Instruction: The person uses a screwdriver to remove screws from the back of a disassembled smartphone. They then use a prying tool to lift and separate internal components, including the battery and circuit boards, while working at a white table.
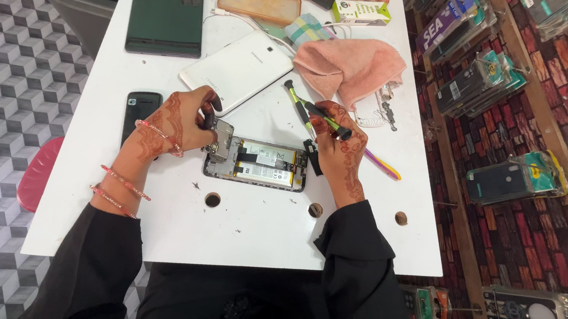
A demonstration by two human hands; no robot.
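An opened phone, back cover off and battery exposed, is laid flat near the middle of the white table. Its left end is gripped by the left hand, fingers closed on a small metal plate raised from that end. Its right end is touched by the right hand, which is closed around a green screwdriver. Behind the phone, a white tablet and a pink cloth are placed. Left of the phone, a black handset is laid
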